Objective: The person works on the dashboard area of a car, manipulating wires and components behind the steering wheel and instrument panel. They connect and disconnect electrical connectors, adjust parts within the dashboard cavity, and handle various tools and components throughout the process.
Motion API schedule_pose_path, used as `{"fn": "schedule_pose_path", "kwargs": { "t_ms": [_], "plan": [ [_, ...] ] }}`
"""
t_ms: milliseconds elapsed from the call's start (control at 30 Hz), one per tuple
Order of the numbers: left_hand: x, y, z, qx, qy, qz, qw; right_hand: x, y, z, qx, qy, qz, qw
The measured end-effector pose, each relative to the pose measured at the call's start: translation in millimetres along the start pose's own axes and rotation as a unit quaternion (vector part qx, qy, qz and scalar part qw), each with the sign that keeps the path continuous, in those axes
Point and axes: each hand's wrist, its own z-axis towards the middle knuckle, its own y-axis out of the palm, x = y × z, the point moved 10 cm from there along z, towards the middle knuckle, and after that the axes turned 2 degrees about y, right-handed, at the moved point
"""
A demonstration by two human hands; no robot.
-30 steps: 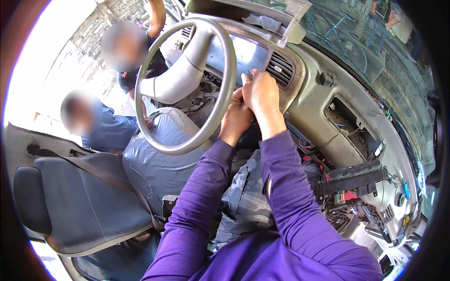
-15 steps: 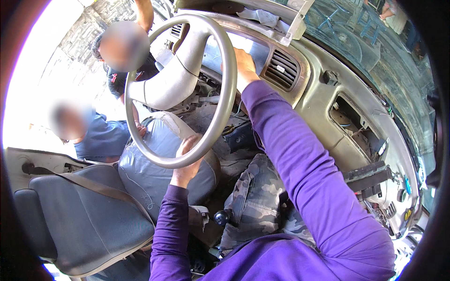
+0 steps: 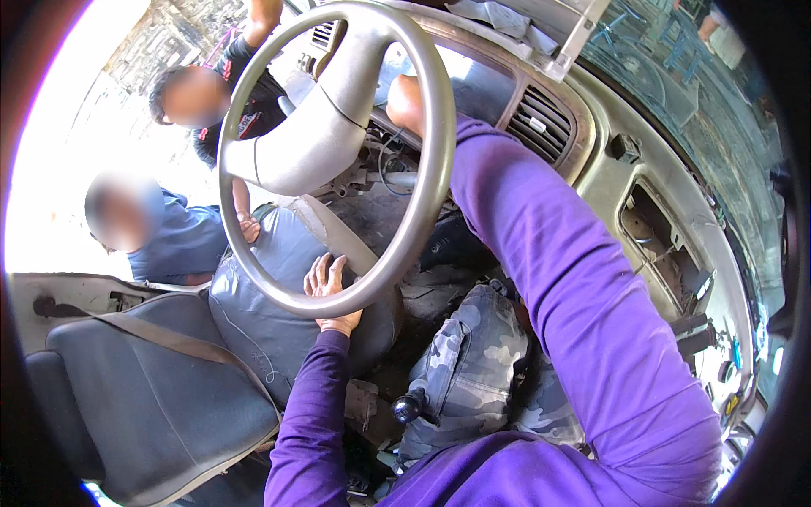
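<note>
Left hand (image 3: 331, 291) on grey seat (image 3: 291, 247), beneath near rim of steering wheel (image 3: 296, 160); fingers spread, nothing gripped. Right hand (image 3: 405, 103) at dashboard panel (image 3: 486, 83), behind wheel; fingers hidden, cannot tell how open or what held. Air vent (image 3: 541, 122) right of panel. Far left, person's dark shirt (image 3: 264, 106) bears small pale lettering.

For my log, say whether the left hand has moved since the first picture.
Yes. Against the steering wheel, the left hand shifted left and down, from its right rim to behind its lower rim.
</note>
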Motion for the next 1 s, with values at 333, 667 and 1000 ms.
{"fn": "schedule_pose_path", "kwargs": {
  "t_ms": [333,667,1000],
  "plan": [
    [-0.2,8.5,0.1,-0.002,0.01,-0.003,1.0,4.3,19.7,37.9,-0.036,0.086,0.282,0.955],
    [1.3,7.6,1.1,0.006,0.017,0.009,1.0,0.5,24.1,41.3,-0.064,0.073,0.268,0.959],
    [8.8,8.4,5.2,0.016,0.019,-0.008,1.0,-22.6,6.0,-10.0,-0.287,0.024,0.019,0.958]
  ]
}}
